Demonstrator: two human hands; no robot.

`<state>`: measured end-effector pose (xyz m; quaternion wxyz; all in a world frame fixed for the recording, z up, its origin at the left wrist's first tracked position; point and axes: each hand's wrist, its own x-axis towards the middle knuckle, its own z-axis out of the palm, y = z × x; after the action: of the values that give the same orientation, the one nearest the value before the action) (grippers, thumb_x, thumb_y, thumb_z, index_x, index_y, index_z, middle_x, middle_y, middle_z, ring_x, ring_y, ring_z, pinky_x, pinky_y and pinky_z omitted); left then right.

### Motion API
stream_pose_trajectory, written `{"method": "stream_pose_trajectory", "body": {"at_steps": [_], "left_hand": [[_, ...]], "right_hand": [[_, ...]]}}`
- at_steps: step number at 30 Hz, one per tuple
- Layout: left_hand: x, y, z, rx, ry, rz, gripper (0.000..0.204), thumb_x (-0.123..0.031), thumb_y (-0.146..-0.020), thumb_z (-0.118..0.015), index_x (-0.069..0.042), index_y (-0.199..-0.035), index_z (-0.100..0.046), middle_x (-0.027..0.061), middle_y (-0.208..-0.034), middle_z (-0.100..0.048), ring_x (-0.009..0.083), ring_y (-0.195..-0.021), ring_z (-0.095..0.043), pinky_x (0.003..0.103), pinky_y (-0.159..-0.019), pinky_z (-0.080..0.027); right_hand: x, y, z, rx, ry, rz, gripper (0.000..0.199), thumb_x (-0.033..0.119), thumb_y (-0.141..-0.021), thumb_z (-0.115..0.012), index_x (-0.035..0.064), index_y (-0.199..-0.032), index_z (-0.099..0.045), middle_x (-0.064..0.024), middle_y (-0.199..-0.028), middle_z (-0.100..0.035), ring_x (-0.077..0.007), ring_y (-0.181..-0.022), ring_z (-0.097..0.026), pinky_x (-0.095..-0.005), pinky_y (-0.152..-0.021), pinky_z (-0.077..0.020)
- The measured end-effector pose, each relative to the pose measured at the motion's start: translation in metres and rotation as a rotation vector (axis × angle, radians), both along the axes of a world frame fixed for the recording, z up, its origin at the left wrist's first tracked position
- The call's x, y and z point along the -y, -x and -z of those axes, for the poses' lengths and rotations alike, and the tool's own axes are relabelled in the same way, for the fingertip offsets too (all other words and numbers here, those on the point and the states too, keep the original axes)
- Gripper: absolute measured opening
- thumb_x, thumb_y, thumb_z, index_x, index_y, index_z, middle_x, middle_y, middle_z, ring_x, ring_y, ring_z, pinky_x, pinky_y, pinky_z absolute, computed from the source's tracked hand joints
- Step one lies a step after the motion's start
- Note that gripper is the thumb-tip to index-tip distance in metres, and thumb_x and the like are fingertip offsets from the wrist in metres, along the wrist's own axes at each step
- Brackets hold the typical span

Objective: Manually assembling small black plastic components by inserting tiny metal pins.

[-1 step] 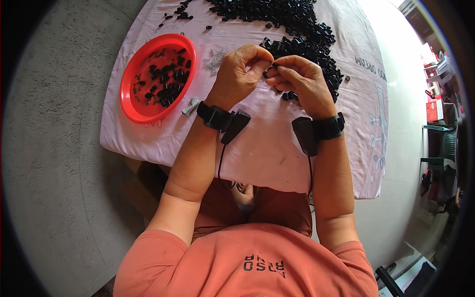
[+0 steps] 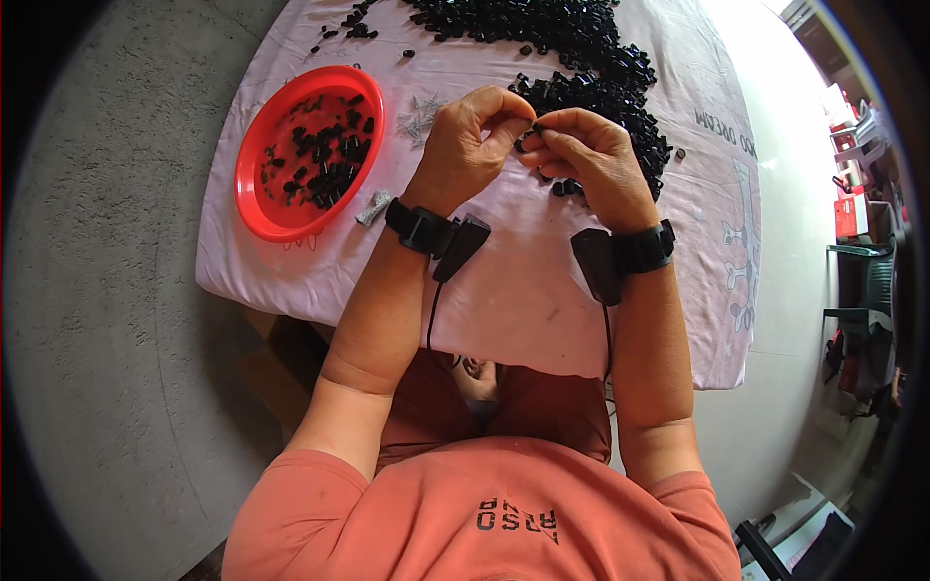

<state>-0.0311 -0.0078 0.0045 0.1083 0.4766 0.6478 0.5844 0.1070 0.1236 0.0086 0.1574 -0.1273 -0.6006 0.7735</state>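
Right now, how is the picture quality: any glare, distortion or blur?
Head view: strong fisheye bending with a dark rim; daylight overexposes the floor at upper right and washes the cloth edge; both hands, left hand and right hand, are sharp, but the small black piece between them is too tiny to resolve.

Small black plastic piece [image 2: 528, 136] pinched between fingertips, above the pale cloth.

The left hand [image 2: 472, 145] and right hand [image 2: 588, 160] meet fingertip to fingertip above the cloth-covered table [image 2: 504, 300], a small plastic piece [image 2: 536, 128] between them. Left of the left hand lies a scatter of screws [image 2: 418, 114]; farther left sits a bowl [image 2: 254, 208] with more pieces in it. Behind and under the right hand spreads the heap of pieces [image 2: 591, 68]
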Motion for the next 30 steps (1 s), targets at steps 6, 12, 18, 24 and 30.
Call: {"method": "stream_pose_trajectory", "body": {"at_steps": [6, 12, 18, 24, 30], "left_hand": [[0.0021, 0.0004, -0.0038, -0.027, 0.009, -0.014, 0.006, -0.004, -0.093, -0.067, -0.004, -0.099, -0.068, 0.0007, -0.086, -0.068, 0.0076, -0.08, -0.061, 0.024, -0.072, -0.049], [0.0021, 0.0005, -0.0035, -0.029, 0.014, -0.011, 0.006, -0.004, -0.091, -0.068, -0.004, -0.097, -0.068, 0.0031, -0.087, -0.069, 0.0106, -0.078, -0.062, 0.026, -0.071, -0.05], [0.0016, -0.0015, -0.0057, -0.053, -0.007, -0.008, 0.006, -0.004, -0.089, -0.068, -0.004, -0.095, -0.069, 0.0057, -0.087, -0.069, 0.0141, -0.077, -0.063, 0.028, -0.071, -0.051], [0.0024, -0.0014, -0.0063, -0.072, 0.003, 0.002, 0.005, -0.003, -0.089, -0.067, -0.003, -0.094, -0.069, 0.0059, -0.085, -0.068, 0.0155, -0.074, -0.062, 0.029, -0.069, -0.05], [0.0031, -0.0019, -0.0084, -0.1, 0.018, 0.011, 0.006, -0.001, -0.089, -0.066, -0.003, -0.093, -0.068, 0.0064, -0.084, -0.067, 0.0164, -0.073, -0.061, 0.029, -0.068, -0.049]], "right_hand": [[-0.0006, 0.0001, -0.0008, 0.019, -0.01, 0.011, 0.019, 0.011, -0.102, -0.057, -0.0036, -0.113, -0.062, -0.0157, -0.1, -0.073, -0.0199, -0.087, -0.074, -0.0254, -0.073, -0.0598], [0.0007, 0.0, -0.0011, 0.009, -0.013, 0.008, 0.019, 0.01, -0.102, -0.057, -0.0036, -0.113, -0.062, -0.0154, -0.099, -0.073, -0.0199, -0.087, -0.074, -0.0249, -0.072, -0.0597], [0.0009, 0.0008, 0.0013, 0.013, -0.019, 0.005, 0.017, 0.007, -0.1, -0.058, -0.0039, -0.112, -0.062, -0.0143, -0.098, -0.073, -0.0192, -0.087, -0.074, -0.0243, -0.071, -0.0592], [-0.0002, 0.0018, 0.0042, 0.023, -0.066, -0.012, 0.018, 0.009, -0.1, -0.06, -0.0019, -0.113, -0.063, -0.0129, -0.099, -0.073, -0.0176, -0.089, -0.073, -0.0263, -0.074, -0.0598], [-0.0003, 0.002, 0.0041, 0.033, -0.102, -0.014, 0.017, 0.008, -0.1, -0.06, -0.0008, -0.114, -0.063, -0.0121, -0.101, -0.073, -0.0171, -0.091, -0.072, -0.0277, -0.077, -0.0609]]}}
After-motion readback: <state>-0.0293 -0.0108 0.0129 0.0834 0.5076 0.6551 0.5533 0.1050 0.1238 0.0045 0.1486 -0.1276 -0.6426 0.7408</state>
